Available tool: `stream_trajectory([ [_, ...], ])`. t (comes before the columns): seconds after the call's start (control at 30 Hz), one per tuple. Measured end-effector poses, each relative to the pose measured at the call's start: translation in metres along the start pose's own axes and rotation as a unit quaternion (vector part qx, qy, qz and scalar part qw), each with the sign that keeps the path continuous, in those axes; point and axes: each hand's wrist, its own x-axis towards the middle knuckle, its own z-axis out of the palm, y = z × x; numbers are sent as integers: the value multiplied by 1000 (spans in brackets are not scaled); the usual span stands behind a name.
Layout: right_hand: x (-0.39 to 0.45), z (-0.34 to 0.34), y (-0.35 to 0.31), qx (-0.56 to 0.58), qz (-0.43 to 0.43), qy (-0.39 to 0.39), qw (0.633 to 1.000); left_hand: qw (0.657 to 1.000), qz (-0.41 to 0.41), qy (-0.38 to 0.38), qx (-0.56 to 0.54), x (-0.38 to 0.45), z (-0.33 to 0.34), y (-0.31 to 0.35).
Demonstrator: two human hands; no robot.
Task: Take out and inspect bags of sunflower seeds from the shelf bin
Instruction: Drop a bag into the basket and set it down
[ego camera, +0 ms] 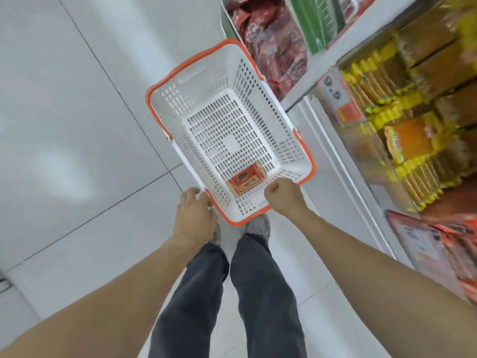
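A white shopping basket [165, 99] with an orange rim sits on the floor in front of my feet. One red sunflower seed bag [245, 181] lies flat in its near corner. My left hand [195, 215] grips the basket's near left corner. My right hand [284, 196] is curled over the near rim, just right of the bag. A shelf bin [229, 21] heaped with red snack bags [273, 47] stands beyond the basket, at the upper right.
Shelves run along the right side, stocked with yellow and orange packets [402, 140] and a price tag [340, 99]. Red packs [462, 244] sit on a lower shelf. Grey tiled floor [77, 125] spreads to the left.
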Motion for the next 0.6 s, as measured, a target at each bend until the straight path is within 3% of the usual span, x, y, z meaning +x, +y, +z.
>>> stream_trajectory([
  [0.13, -109, -55, -6, 140, 89, 4, 986, 995, 3, -103, 3, -76, -64, 63],
  [0.27, -232, -78, 6, 246, 163, 54, 954, 975, 77, -189, 86, -159, -101, 101],
  [0.43, -392, -61, 23, 424, 236, 73, 871, 942, 124, -252, 183, -253, -108, 123],
  [0.6, -517, -10, 63, 550, 294, 129, 771, 881, 208, -290, 310, -324, -89, 153],
])
